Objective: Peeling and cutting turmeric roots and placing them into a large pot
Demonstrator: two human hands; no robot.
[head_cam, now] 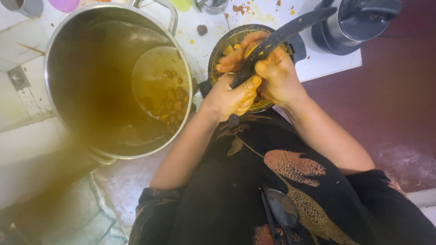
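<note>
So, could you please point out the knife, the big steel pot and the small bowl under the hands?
knife point(290, 28), head view, on the dark blade.
big steel pot point(59, 41), head view, on its inner wall.
small bowl point(217, 50), head view, on its left rim.

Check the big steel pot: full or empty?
Nearly empty. The big steel pot shows bare inner walls, with only shallow brown liquid and some orange chunks pooled at the bottom.

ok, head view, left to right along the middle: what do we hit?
Big steel pot → left hand gripping the dark knife → right hand over the small bowl of orange pieces → dark blender jug at upper right.
</note>
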